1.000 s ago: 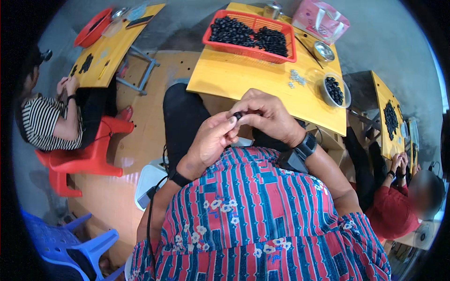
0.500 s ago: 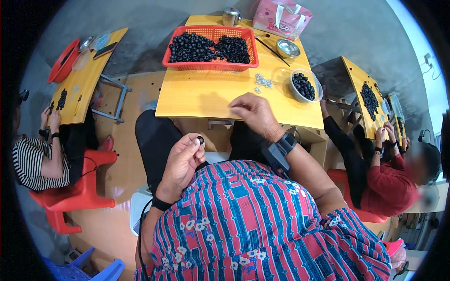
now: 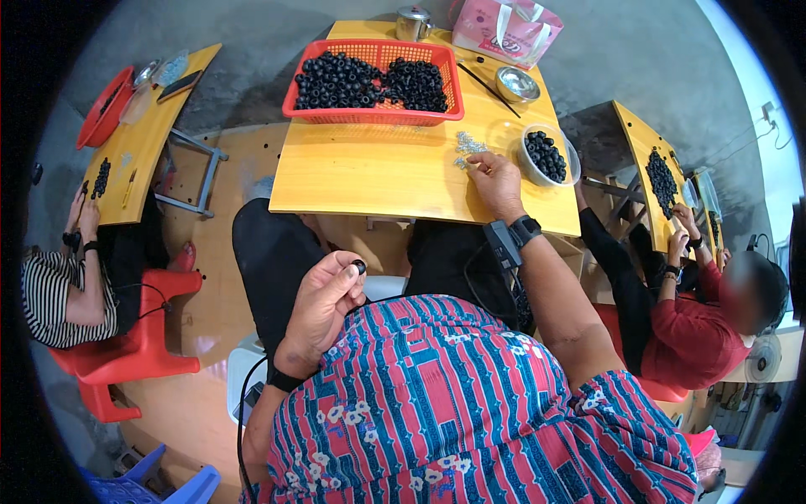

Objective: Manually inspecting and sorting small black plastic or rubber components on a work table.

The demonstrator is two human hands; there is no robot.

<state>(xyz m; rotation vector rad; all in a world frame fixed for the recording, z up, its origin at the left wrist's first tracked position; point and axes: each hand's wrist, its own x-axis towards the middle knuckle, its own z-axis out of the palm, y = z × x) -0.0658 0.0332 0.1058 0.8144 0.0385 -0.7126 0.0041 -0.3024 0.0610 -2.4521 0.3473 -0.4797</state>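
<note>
My left hand (image 3: 319,298) is held over my lap, thumb and fingers closed on a small round black part (image 3: 359,266). At the front right of the yellow table (image 3: 361,181), my right hand (image 3: 499,183) reaches down to a little pile of small shiny clear or silvery pieces (image 3: 468,144). Its fingertips are pinched together at the near edge of that pile; what lies between them, if anything, is too small to make out. Just right of this hand stands a clear round tub (image 3: 573,164) of black parts (image 3: 544,158).
A red plastic basket (image 3: 290,105) full of black ring-shaped parts (image 3: 336,80) stands at the back. Behind are a metal cup (image 3: 413,23), a pink bag (image 3: 504,34), a thin black stick (image 3: 489,90) and a metal bowl (image 3: 517,84). Co-workers sit at tables left and right.
My right hand has moved right and away from me, from above the table's front edge onto the pile of small pieces. The left hand still holds the black part over my lap.
</note>
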